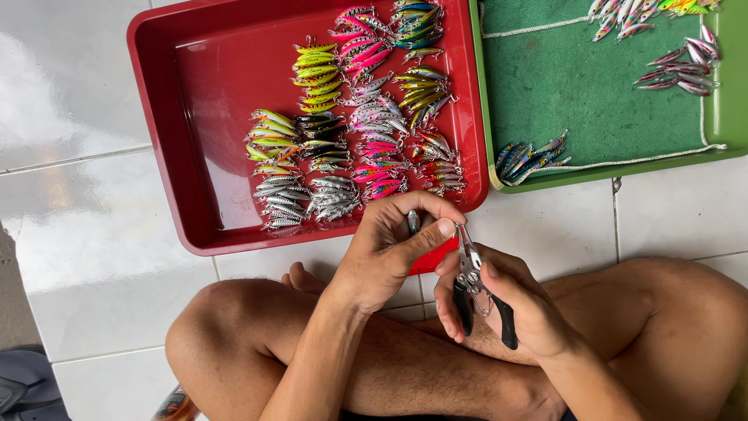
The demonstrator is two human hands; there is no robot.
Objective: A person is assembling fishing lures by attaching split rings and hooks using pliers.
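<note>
- Head view: the left hand (386, 253) is pinching a small silvery lure (413, 221) over the red tray's (195, 156) near edge.
- The right hand (506, 308) is gripping black-handled pliers (477, 287), tips touching the lure.
- Judgement: keeping the pinch steady and the tips small-moving should help.

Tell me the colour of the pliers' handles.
Black handles on the pliers, held in the right hand; seen in the head view.

Green tray (721, 117), white tiled floor (78, 101)
</note>
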